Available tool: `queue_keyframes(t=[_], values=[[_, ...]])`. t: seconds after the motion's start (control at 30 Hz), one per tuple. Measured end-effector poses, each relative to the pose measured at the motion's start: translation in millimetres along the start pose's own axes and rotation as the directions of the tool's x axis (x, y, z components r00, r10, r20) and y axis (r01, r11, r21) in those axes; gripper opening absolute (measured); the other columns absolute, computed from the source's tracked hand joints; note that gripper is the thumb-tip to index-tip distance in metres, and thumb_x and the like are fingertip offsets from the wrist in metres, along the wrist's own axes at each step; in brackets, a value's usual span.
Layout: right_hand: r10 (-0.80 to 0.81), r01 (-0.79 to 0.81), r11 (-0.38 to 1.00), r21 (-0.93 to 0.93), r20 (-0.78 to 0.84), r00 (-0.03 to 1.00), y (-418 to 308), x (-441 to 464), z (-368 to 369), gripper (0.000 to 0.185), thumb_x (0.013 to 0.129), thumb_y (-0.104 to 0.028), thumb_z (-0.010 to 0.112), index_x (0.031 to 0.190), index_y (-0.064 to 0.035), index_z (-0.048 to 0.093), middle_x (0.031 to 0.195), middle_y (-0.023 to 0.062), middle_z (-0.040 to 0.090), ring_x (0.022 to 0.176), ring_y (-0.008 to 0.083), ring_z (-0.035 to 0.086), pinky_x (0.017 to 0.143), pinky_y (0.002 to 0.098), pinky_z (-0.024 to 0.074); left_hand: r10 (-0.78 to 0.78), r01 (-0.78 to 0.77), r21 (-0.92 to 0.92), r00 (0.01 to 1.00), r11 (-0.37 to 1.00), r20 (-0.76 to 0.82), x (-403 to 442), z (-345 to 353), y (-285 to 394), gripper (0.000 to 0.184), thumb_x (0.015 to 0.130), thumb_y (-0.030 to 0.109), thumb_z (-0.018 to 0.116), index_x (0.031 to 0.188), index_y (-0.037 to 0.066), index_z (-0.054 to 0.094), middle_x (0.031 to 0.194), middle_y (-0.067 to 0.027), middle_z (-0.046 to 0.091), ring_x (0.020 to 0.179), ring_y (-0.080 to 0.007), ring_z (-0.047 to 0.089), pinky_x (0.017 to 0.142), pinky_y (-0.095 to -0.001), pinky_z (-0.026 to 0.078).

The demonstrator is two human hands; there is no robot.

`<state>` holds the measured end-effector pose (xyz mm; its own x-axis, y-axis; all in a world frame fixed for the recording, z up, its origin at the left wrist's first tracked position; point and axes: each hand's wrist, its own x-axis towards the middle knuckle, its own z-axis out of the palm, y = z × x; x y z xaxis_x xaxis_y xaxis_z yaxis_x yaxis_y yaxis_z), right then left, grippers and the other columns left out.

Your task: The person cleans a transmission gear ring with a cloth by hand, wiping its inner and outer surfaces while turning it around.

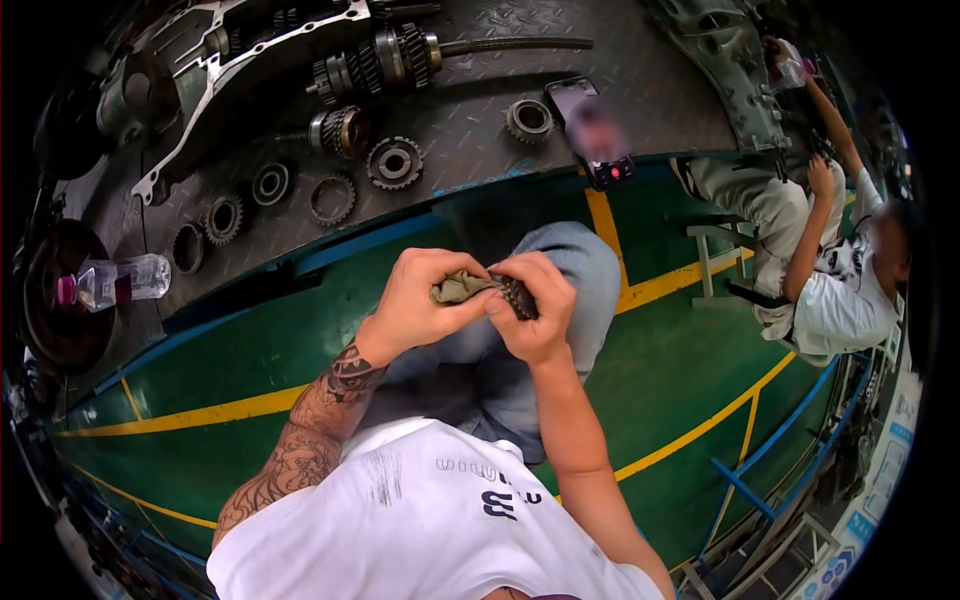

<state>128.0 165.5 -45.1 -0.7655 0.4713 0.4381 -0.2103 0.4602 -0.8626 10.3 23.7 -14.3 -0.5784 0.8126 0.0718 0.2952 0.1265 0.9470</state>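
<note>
My left hand (412,297) pinches a crumpled olive-green cloth (460,288) above my lap. Close beside it, my right hand (545,305) is closed on a small dark toothed part (519,298), likely a gear, mostly hidden by my fingers. The cloth meets this part between my two hands. On the metal bench in front lie a toothed ring (333,200), a gear hub (395,163) and a smaller gear (529,121). Further left are a bearing-like ring (271,184), a gear (224,218) and another ring (188,247).
A gear shaft (400,58) and a short geared shaft (340,131) lie behind, near an open gearbox housing (205,100). A phone (575,98) rests at the bench edge, a water bottle (135,281) at left. A seated person (840,300) works at right beside another housing (735,75).
</note>
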Motion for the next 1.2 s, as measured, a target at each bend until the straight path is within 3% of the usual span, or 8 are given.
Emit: queue_keyframes(t=[0.47,0.67,0.77,0.83,0.9,1.0,1.1,1.2], values=[[0.145,-0.120,0.981,-0.152,0.162,0.976,-7,10,-5,0.033,0.085,-0.034,0.077,0.084,-0.0021,0.069,0.077,0.0126,0.062,0.068,0.0323,0.062,0.060,0.0388,0.0498,0.136,-0.162,0.322,0.986,0.933,0.101,5,-11,2,0.019,0.073,0.018,0.080,0.087,0.008,0.072,0.078,-0.0118,0.069,0.071,-0.0336,0.068,0.066,-0.0402,0.053],[0.129,-0.124,0.991,-0.049,0.100,0.987,-5,2,-9,0.034,0.088,-0.033,0.073,0.089,0.0001,0.066,0.082,0.0130,0.060,0.069,0.0315,0.061,0.061,0.0371,0.0499,0.013,-0.011,0.102,1.000,0.995,-0.026,-1,9,-2,0.014,0.076,0.009,0.078,0.084,0.000,0.072,0.071,-0.0112,0.069,0.062,-0.0208,0.067,0.060,-0.0302,0.051],[0.129,-0.128,0.991,-0.026,0.068,0.989,-4,1,-8,0.032,0.089,-0.031,0.072,0.091,0.0006,0.066,0.083,0.0133,0.060,0.069,0.0306,0.061,0.062,0.0364,0.0506,-0.131,0.131,-0.014,0.991,0.991,-0.025,-4,16,-1,0.016,0.074,0.008,0.080,0.087,0.002,0.073,0.076,-0.0120,0.071,0.067,-0.0257,0.070,0.062,-0.0330,0.053],[0.110,-0.110,0.994,-0.003,0.098,0.989,-5,1,-5,0.030,0.089,-0.028,0.072,0.095,0.0007,0.066,0.086,0.0134,0.061,0.071,0.0289,0.062,0.063,0.0362,0.0512,-0.008,-0.025,0.228,0.990,0.973,0.142,-7,26,-14,0.019,0.074,0.012,0.080,0.089,0.002,0.073,0.078,-0.0142,0.070,0.069,-0.0314,0.070,0.064,-0.0359,0.054],[0.038,-0.035,0.999,-0.034,0.100,0.994,-6,1,-1,0.030,0.089,-0.027,0.071,0.098,0.0008,0.066,0.087,0.0131,0.062,0.071,0.0284,0.062,0.064,0.0365,0.0514,0.125,-0.141,0.124,0.983,0.982,0.132,-10,42,-20,0.021,0.075,0.016,0.082,0.089,0.002,0.072,0.077,-0.0152,0.070,0.068,-0.0322,0.070,0.064,-0.0363,0.054],[0.184,-0.185,0.978,0.096,0.020,0.983,-6,0,-9,0.033,0.093,-0.030,0.063,0.101,0.0014,0.066,0.092,0.0137,0.062,0.079,0.0243,0.059,0.071,0.0337,0.0486,-0.131,0.129,0.036,0.987,0.991,0.090,-16,33,-17,0.021,0.077,0.017,0.082,0.088,0.002,0.072,0.077,-0.0153,0.070,0.068,-0.0299,0.070,0.064,-0.0354,0.054],[0.161,-0.159,0.976,0.149,-0.001,0.987,-5,0,-8,0.037,0.098,-0.034,0.061,0.107,0.0014,0.065,0.098,0.0142,0.062,0.084,0.0243,0.060,0.075,0.0334,0.0486,-0.140,0.141,-0.046,0.990,0.989,0.035,-23,22,-17,0.021,0.081,0.017,0.081,0.089,-0.001,0.073,0.074,-0.0086,0.070,0.066,-0.0155,0.066,0.064,-0.0302,0.053],[0.140,-0.146,0.983,0.113,0.066,0.988,-5,-1,-7,0.037,0.098,-0.033,0.063,0.110,0.0021,0.064,0.103,0.0152,0.062,0.084,0.0263,0.061,0.075,0.0338,0.0503,-0.150,0.147,-0.135,0.989,0.980,-0.014,-26,12,-16,0.027,0.080,0.016,0.079,0.098,-0.001,0.071,0.087,-0.0105,0.071,0.078,-0.0181,0.068,0.071,-0.0313,0.053]])
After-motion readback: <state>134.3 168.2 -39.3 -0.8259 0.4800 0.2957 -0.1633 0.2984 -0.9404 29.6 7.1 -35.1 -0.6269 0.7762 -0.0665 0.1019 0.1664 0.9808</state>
